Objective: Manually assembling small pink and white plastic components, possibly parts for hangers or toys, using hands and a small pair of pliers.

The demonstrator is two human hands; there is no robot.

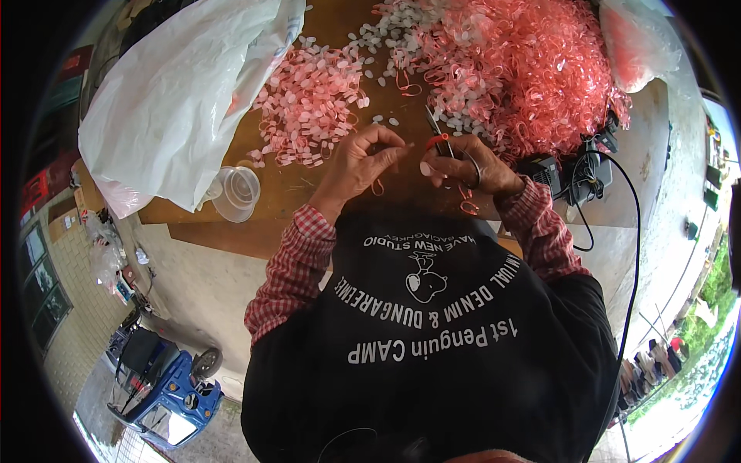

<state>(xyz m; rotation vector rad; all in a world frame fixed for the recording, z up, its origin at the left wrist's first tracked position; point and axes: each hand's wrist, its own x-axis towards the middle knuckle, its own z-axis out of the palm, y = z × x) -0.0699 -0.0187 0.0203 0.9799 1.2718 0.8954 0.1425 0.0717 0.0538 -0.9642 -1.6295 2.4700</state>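
Observation:
My left hand is over the wooden table with thumb and forefinger pinched together; whatever is at the fingertips is too small to make out. A thin pink loop shows just below its fingers. In my right hand is a pair of scissors, blades pointing away and to the left, with an orange-red piece around them near the fingers. Another pink loop hangs or lies below that hand. Beyond the left hand lies a smaller heap of pink loops with pale oval tabs.
A large pink heap covers the far right, with pale oval pieces along its edge. A white plastic sack and clear tub stand left. Dark devices with a cable are at the right edge. A blue vehicle is behind left.

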